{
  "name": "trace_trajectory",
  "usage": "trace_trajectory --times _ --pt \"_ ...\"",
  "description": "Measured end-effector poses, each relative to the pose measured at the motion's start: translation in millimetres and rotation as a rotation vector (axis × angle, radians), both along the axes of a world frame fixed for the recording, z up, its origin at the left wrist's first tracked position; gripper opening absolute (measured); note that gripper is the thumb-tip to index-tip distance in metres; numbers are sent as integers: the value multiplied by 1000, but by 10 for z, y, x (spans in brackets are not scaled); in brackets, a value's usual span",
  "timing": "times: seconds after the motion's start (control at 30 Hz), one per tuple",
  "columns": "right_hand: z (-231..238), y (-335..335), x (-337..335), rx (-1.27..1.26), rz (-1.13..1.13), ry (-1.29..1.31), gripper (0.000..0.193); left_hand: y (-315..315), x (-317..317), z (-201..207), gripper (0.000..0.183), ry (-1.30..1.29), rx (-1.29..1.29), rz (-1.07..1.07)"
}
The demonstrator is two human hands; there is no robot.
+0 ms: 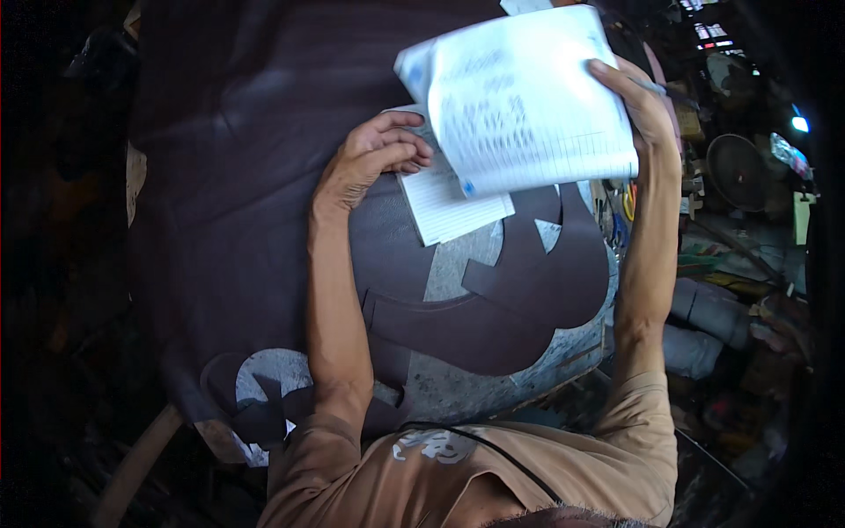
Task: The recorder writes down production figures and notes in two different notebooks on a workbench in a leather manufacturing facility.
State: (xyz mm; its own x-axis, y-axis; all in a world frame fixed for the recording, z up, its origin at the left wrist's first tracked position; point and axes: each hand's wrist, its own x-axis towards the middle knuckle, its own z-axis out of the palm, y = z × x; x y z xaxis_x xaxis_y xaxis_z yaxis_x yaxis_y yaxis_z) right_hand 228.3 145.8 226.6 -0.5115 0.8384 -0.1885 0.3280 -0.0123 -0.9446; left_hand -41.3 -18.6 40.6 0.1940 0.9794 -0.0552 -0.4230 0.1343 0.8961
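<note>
Dark brown leather hide [238,202] is spread over most of the bench [444,387], left edge to past the middle; grey bench top is left showing toward the near edge. Cut leather panels [563,282] with curved outlines are laid by the near right corner, partly overlapped.

Notebook [528,114] is held raised over the far right part of the bench, pages tilted, writing blurred. Its right edge is pinched between thumb and fingers of the right hand [647,110]; a slim pen-like object [653,86] also seems to be kept among those fingers. Left hand [374,160] is held near the notebook's left side, fingers half curled and loosely spread, nothing seen gripped; contact with paper cannot be told. Lined sheet [453,207] is left lying under the notebook's lower left corner, over leather.

Step in hand, as judged: written pages being turned or checked. For the next move, the notebook would need to be steadied by the left hand, with the leaves kept from slipping.
</note>
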Motion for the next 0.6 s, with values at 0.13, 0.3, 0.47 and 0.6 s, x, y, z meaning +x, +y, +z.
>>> trace_trajectory --times 0.13,0.3,0.47,0.6 --pt "-321 -381 157 10 -344 519 35 10 214 -30 70 -185 20 175" --pt "-1045 -1450 -525 -258 -611 842 35 -101 333 -40 93 -500 54 76" --pt "-1420 -1787 -559 -342 -491 740 40 -53 130 49 60 -405 -108 263" --pt "-1591 -1558 -246 131 -497 380 39 -79 14 35 57 -295 -98 395"
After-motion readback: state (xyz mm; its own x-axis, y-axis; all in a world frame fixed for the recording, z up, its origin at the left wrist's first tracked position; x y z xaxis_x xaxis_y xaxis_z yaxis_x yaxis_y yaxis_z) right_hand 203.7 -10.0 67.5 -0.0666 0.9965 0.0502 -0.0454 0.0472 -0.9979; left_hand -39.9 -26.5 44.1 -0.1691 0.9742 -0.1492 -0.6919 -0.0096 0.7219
